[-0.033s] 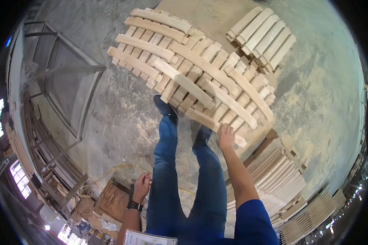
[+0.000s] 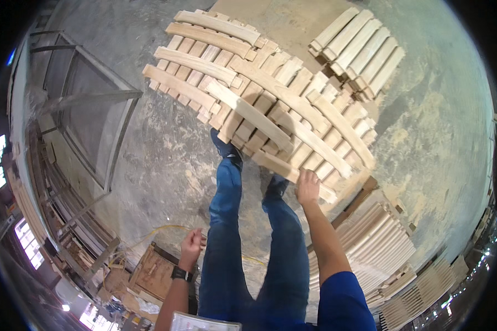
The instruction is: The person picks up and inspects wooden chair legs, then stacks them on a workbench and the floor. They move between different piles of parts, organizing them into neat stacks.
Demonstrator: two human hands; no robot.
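A low stack of pale, curved wooden slats (image 2: 251, 113) lies crosswise in layers on the floor before me. At its near edge my right hand (image 2: 308, 186) is closed over a slat (image 2: 276, 164), with the fingers on top. The slat's middle is hidden under that hand. My left hand (image 2: 191, 247) hangs beside my left thigh, away from the wood. Its fingers are loosely bent, with a gap at the thumb, and I see nothing in them.
Another bundle of slats (image 2: 359, 49) lies at the far right. Ribbed wooden pieces (image 2: 370, 237) are stacked by my right arm. A grey metal frame (image 2: 88, 99) stands at left. Near my left hand are a wooden box (image 2: 154, 270) and a yellow cord (image 2: 168, 227). My feet touch the stack's near side.
My left hand has risen slightly and its fingers have loosened. My right hand stays on the same slat, and the whole view has shifted a little.
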